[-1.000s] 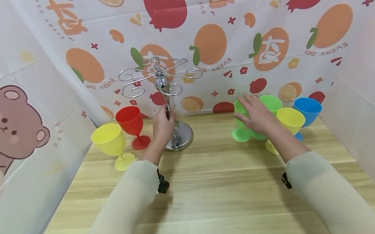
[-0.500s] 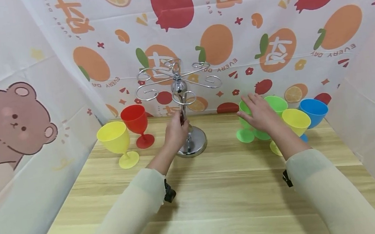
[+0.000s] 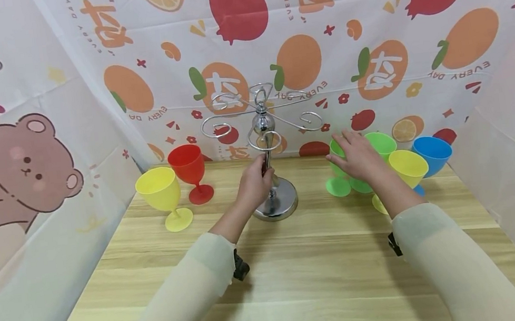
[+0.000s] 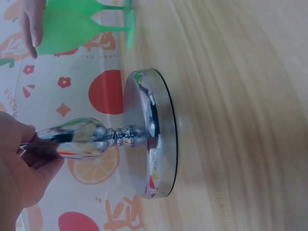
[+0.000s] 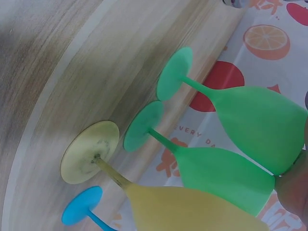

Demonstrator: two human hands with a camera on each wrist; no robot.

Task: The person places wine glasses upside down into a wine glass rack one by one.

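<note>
A person in pale sleeves clasps a metal stand [image 3: 263, 124] with the left hand [image 3: 256, 184], thumb and fingers wrapped around its shaft just below the polished ball. The stand is upright, its round base [image 3: 282, 200] down at the wooden table [image 3: 300, 282], with six plastic goblets ranged on either side. To the right of the stand, the right hand [image 3: 359, 157] lies over a pair of green goblets with fingers outstretched, clasping neither; the wrist view catches a finger touching their bowls near the rims. The first green goblet [image 5: 262, 122] is the closer of the pair to the stand, and the hand hides most of its mouth. The second green goblet [image 5: 224, 175] stands just beyond it, part of its green inner wall in sight. Farther right of the stand come a pale yellow goblet [image 3: 408, 164], its mouth open to view and showing a plain yellow inside, and a blue goblet [image 3: 433, 153], showing a plain blue one. Left of the stand, a red goblet [image 3: 188, 165] stands nearer and a bright yellow goblet [image 3: 160, 190] farther out, both upright, their mouths up and their insides matching their outsides. A fruit-print cloth [image 3: 298, 60] hangs behind the stand.
</note>
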